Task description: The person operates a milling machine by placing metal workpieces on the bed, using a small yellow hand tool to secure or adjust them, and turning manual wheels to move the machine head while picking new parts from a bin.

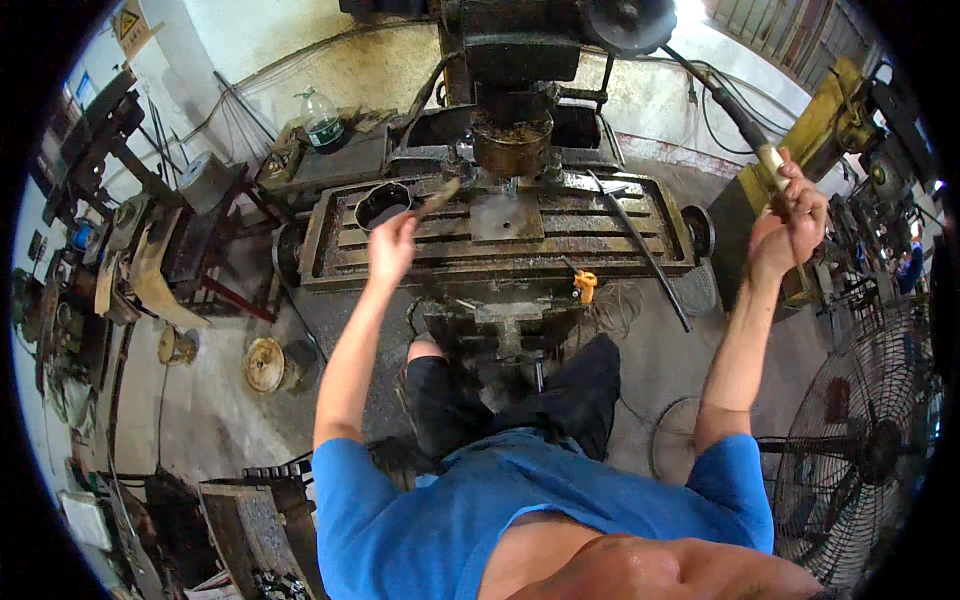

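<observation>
My left hand (391,248) is closed around a short stick-like brush (438,196), blurred, with a pale tan tip. The brush points up and right over the slotted machine table (590,235). Beside that hand a dark round pot (383,207) stands on the table's left part. Out to the right, my raised right hand (793,215) wraps round the pale grip of a long dark lever (738,118), which runs up to the machine head. A rusty round part (512,142) hangs or sits above the table's middle, near a flat metal plate (505,217).
A long metal bar (640,250) leans across the table's right side. An orange air gun (584,285) hangs at the front edge. A large fan (870,450) stands at right. Lidded buckets (265,365) sit on the floor at left; a clear bottle (322,125) stands behind.
</observation>
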### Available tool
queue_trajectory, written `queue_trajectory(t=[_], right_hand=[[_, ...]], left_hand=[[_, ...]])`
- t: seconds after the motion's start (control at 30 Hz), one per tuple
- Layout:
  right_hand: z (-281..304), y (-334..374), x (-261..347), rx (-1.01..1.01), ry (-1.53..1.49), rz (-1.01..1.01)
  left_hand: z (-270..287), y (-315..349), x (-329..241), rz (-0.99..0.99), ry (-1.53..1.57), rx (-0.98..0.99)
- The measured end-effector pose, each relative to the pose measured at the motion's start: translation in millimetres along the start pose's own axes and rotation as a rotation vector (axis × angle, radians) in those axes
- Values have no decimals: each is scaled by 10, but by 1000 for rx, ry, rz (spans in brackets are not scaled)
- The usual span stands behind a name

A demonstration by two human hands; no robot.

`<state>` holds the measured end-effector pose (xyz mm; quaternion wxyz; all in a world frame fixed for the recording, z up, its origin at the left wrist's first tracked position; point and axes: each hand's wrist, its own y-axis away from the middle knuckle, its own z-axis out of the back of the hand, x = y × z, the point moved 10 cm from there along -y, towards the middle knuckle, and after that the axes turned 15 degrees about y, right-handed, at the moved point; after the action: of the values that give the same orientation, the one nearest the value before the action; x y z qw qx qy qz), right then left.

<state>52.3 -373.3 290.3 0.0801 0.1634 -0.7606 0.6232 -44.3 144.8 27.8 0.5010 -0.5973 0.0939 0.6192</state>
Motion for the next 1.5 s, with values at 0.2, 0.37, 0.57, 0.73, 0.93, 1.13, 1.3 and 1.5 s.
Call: queue_trajectory(t=[0.2,0.37,0.57,0.73,0.93,1.13,1.3,1.5], right_hand=[[-11,-8,41,17,27,-35],[11,-5,35,92,40,15],[5,105,24,44,46,-26],[29,191,-36,12,30,-56],[30,274,-73,87,-12,-36],[25,373,-95,70,-18,-37],[39,460,-129,45,-14,-68],[101,552,-225,32,-39,-72]], left_hand=[[-854,-322,-211,53,-38,-18],[-1161,-389,-174,73,-29,-48],[-1184,-380,5,153,-34,42],[-1130,-334,120,211,82,48],[-1096,-138,-9,245,106,133],[-1050,10,-103,226,185,142],[-980,9,-324,85,82,126],[-998,0,-383,114,34,159]])
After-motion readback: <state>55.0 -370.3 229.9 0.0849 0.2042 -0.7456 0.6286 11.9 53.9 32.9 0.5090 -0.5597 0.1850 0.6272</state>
